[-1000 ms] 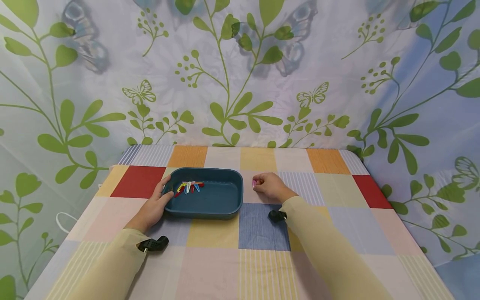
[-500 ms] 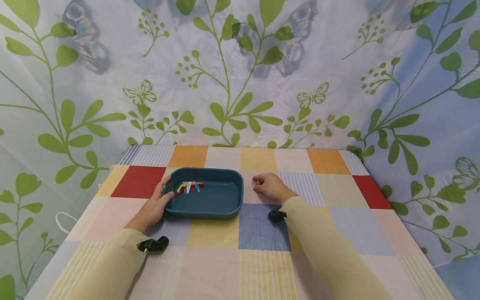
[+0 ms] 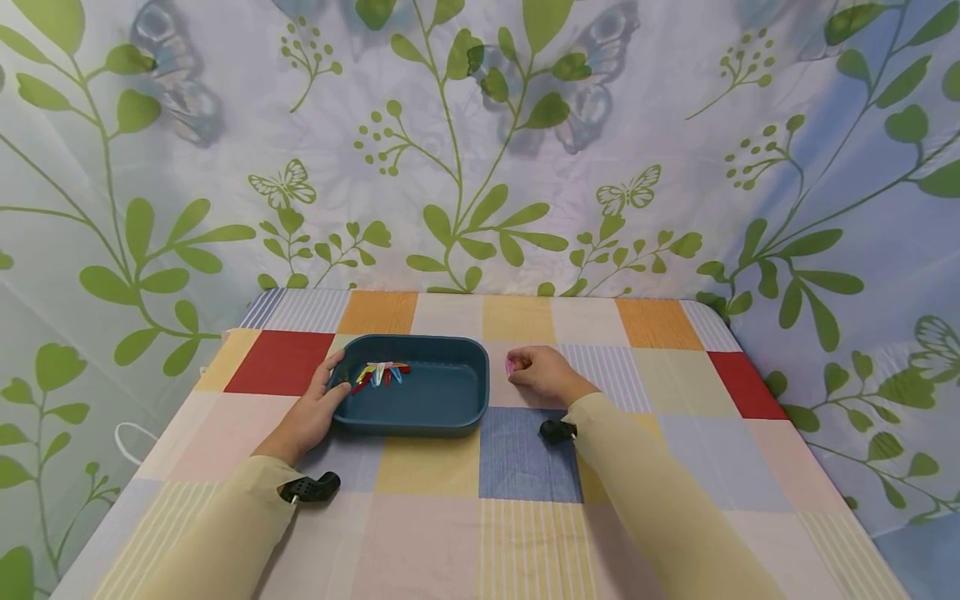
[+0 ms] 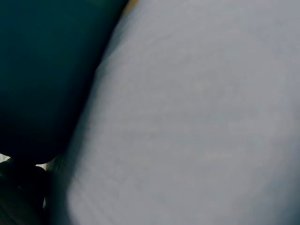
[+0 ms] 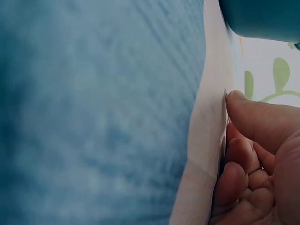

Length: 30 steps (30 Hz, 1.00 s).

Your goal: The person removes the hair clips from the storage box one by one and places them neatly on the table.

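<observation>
A dark blue-green rectangular tray (image 3: 420, 398) sits on the cloth. My left hand (image 3: 309, 417) grips its left end, thumb over the rim and fingers along the outer side. Several small snap hair clips (image 3: 381, 373) in red, yellow, white and blue lie bunched inside, towards the left end. Just right of the tray, my right hand (image 3: 546, 375) is low at the cloth, thumb and fingertips pinching a small pink hair clip (image 3: 509, 367) that they mostly cover. In the right wrist view the thumb and curled fingers (image 5: 236, 154) show, but the clip is hardly visible.
A patchwork-patterned tablecloth (image 3: 420, 533) covers the table. Behind it hangs a curtain (image 3: 480, 167) with green leaves and butterflies. A white cable (image 3: 127, 442) loops beside the table's left edge. Both sleeves carry small black wrist cameras (image 3: 558, 431).
</observation>
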### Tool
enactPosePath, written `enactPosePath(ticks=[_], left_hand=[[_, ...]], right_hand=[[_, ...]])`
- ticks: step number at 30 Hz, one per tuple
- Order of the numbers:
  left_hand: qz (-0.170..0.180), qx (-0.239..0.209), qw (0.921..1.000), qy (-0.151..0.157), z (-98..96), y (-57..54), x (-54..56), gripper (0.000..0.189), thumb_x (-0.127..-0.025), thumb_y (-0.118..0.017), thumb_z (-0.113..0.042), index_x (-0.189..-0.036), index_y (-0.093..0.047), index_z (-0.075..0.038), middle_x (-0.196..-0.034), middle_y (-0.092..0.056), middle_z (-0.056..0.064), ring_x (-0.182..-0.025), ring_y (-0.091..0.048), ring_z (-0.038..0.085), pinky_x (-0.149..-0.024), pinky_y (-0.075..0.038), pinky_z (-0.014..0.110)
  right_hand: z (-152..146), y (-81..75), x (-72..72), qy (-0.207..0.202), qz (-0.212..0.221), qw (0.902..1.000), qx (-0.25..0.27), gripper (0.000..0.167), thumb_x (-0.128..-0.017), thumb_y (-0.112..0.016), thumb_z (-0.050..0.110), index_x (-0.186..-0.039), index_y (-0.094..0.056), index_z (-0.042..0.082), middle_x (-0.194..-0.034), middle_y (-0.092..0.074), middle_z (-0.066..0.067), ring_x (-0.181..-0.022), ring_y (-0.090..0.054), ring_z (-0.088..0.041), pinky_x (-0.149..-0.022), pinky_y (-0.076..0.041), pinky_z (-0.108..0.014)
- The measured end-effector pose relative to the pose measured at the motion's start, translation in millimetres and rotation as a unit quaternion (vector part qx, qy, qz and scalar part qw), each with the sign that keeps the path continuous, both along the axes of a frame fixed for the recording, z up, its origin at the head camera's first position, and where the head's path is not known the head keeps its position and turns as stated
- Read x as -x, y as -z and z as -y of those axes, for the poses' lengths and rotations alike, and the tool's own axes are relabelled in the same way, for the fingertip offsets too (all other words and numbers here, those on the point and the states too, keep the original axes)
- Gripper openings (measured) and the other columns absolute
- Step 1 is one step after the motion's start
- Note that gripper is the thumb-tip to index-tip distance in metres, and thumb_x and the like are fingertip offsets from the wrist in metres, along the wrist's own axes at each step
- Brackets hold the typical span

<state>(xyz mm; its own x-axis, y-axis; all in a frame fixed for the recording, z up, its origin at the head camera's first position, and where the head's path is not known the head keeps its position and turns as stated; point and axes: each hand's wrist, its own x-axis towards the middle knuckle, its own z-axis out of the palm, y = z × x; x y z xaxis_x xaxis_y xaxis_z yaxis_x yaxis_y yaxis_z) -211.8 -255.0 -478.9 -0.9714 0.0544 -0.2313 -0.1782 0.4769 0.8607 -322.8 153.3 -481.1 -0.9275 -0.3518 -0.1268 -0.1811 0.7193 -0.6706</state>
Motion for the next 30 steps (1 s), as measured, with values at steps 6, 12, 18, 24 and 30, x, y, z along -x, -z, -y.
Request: enactPosePath(ticks=[6, 12, 18, 24, 30], left_hand=[[-0.001, 0.000, 1.0000, -0.005, -0.1, 0.9, 1.3, 0.070, -0.112, -0.041, -0.036, -0.168, 0.000, -0.044, -0.178, 0.002, 0.015, -0.161, -0.003, 0.049, -0.120, -0.016, 0.081], [0.004, 0.008, 0.9999, -0.006, 1.7, 2.5, 2.2, 0.071, -0.112, -0.042, -0.037, -0.168, 0.001, -0.047, -0.178, 0.003, 0.013, -0.162, -0.002, 0.048, -0.121, -0.018, 0.080], [0.001, 0.007, 1.0000, -0.007, 2.9, 1.9, 3.2, 0.071, -0.112, -0.042, -0.037, -0.167, 0.000, -0.048, -0.178, 0.001, 0.013, -0.162, -0.003, 0.048, -0.121, -0.018, 0.079], [0.008, 0.013, 0.9998, -0.010, 2.3, 1.9, 4.0, 0.070, -0.112, -0.041, -0.038, -0.167, 0.001, -0.049, -0.179, 0.001, 0.013, -0.163, -0.002, 0.048, -0.121, -0.017, 0.080], [0.012, 0.016, 0.9997, -0.012, 2.3, 1.0, 3.1, 0.070, -0.112, -0.041, -0.039, -0.167, 0.001, -0.049, -0.178, 0.001, 0.013, -0.163, -0.002, 0.048, -0.121, -0.016, 0.081]], right_hand=[[-5, 0.5, 2.3, -0.009, 0.000, 0.9998, 0.016, 0.053, -0.093, -0.075, 0.018, -0.142, -0.064, 0.000, -0.105, -0.071, -0.005, -0.101, -0.061, -0.019, -0.095, -0.053, -0.033], [-11, -1.9, 8.6, 0.007, 0.032, 0.9986, 0.042, 0.053, -0.097, -0.072, 0.019, -0.146, -0.061, 0.003, -0.110, -0.074, -0.008, -0.088, -0.065, -0.015, -0.078, -0.056, -0.026], [-8, -24.0, 11.7, 0.029, 0.009, 0.9975, 0.064, 0.050, -0.101, -0.069, 0.020, -0.147, -0.060, 0.003, -0.116, -0.073, -0.012, -0.094, -0.068, -0.021, -0.078, -0.058, -0.027], [8, -53.5, 8.3, 0.017, -0.031, 0.9967, 0.074, 0.049, -0.103, -0.068, 0.022, -0.148, -0.060, 0.005, -0.130, -0.070, -0.015, -0.123, -0.065, -0.031, -0.103, -0.056, -0.046], [39, -75.0, 1.9, -0.006, -0.031, 0.9953, 0.092, 0.048, -0.102, -0.069, 0.021, -0.147, -0.061, 0.006, -0.136, -0.069, -0.016, -0.129, -0.064, -0.032, -0.109, -0.054, -0.047]])
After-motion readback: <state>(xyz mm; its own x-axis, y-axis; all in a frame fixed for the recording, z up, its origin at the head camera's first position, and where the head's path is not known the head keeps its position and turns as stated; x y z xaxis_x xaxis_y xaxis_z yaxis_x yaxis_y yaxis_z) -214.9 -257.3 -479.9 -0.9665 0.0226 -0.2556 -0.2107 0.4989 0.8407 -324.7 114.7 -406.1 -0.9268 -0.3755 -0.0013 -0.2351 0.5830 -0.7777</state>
